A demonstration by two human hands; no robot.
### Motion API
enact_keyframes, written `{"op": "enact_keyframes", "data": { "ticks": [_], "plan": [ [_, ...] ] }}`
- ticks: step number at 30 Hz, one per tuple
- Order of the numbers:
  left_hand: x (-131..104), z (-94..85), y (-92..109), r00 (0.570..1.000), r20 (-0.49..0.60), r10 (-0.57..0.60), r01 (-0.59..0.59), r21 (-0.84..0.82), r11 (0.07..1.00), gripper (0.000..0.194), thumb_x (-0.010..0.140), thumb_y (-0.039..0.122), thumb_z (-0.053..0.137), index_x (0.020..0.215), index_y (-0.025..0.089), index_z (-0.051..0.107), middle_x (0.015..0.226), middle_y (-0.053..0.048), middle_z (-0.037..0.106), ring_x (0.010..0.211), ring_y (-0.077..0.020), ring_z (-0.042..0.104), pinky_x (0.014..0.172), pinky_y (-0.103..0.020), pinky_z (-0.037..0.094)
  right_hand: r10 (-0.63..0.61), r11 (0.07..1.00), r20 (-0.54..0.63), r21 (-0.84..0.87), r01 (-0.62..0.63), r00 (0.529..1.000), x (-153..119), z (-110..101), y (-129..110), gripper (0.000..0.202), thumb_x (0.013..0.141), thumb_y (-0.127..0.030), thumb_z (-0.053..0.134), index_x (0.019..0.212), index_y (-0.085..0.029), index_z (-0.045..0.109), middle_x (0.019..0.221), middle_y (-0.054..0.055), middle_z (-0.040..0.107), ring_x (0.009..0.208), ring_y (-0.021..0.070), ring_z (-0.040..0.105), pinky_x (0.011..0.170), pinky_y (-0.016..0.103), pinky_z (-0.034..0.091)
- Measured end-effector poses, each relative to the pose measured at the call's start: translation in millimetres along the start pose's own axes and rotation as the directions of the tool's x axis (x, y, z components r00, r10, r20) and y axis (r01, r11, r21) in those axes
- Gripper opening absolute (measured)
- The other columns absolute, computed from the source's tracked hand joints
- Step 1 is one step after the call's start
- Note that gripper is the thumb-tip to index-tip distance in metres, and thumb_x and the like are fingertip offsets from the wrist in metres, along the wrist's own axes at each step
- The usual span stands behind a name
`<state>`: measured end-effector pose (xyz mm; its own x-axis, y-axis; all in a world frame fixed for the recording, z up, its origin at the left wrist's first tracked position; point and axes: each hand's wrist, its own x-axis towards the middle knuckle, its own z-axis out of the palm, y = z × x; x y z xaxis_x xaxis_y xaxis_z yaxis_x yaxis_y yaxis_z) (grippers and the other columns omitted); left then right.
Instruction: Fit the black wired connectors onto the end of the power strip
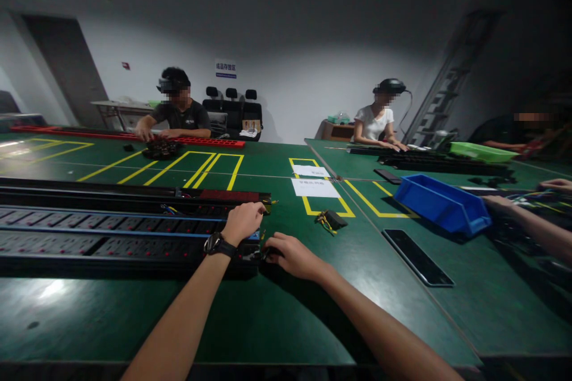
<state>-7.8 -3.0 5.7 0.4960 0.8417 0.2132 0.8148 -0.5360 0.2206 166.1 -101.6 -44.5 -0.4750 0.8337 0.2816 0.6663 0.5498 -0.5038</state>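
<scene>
Long black power strips lie side by side on the left of the green table, their right ends near my hands. My left hand (243, 223), with a black watch at the wrist, lies over the end of the middle power strip (111, 221), fingers bent over it. At the end of the nearest power strip (152, 247), my right hand (292, 255) is closed in a pinch. What sits between its fingertips is too small and dark to make out. Short yellow-green wires stick out at the strip ends. Behind lies another black strip (232, 195) with a dark red section.
A small black part with yellow wires (335, 219) lies beyond my right hand, near paper labels (315, 187). To the right are a phone (417, 257), a blue bin (440, 202) and another person's hands (503, 205) among cables. Other people sit across the table.
</scene>
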Motion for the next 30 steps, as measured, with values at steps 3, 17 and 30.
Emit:
{"op": "enact_keyframes", "data": {
  "ticks": [3, 17, 30],
  "plan": [
    [-1.0, -1.7, 1.2, 1.0, 0.021, 0.004, -0.004, 0.014, 1.0, 0.034, 0.095, 0.025, 0.043, 0.119, 0.033, 0.067, 0.111, -0.003, 0.076, 0.101, -0.0239, 0.071, 0.084, -0.033, 0.053, -0.001, 1.0, -0.003, 0.005, 0.001, 1.0, -0.1, 0.2, 0.8, 0.023, 0.09, -0.012, 0.067, 0.11, -0.023, 0.067, 0.103, 0.004, 0.064, 0.095, 0.0173, 0.062, 0.083, 0.025, 0.047],
    [-0.8, -2.1, 1.2, 0.999, 0.044, -0.011, 0.007, 0.073, 0.997, 0.034, 0.096, 0.026, 0.043, 0.122, 0.032, 0.064, 0.106, -0.006, 0.077, 0.097, -0.0262, 0.072, 0.085, -0.035, 0.052, 0.005, 1.0, 0.011, 0.016, -0.005, 1.0, -0.5, -1.8, -0.8, 0.026, 0.089, -0.01, 0.066, 0.111, -0.022, 0.067, 0.105, 0.004, 0.064, 0.096, 0.0177, 0.062, 0.085, 0.026, 0.047],
    [1.9, 0.1, 0.4, 0.999, 0.039, -0.033, 0.03, 0.078, 0.996, 0.033, 0.095, 0.026, 0.044, 0.12, 0.029, 0.065, 0.105, -0.009, 0.076, 0.096, -0.0268, 0.072, 0.086, -0.036, 0.052, 0.0, 1.0, 0.001, 0.014, 0.0, 1.0, 0.1, 0.1, -0.2, 0.024, 0.089, -0.011, 0.065, 0.11, -0.022, 0.067, 0.102, 0.004, 0.063, 0.094, 0.0173, 0.062, 0.083, 0.026, 0.047]
  ]
}}
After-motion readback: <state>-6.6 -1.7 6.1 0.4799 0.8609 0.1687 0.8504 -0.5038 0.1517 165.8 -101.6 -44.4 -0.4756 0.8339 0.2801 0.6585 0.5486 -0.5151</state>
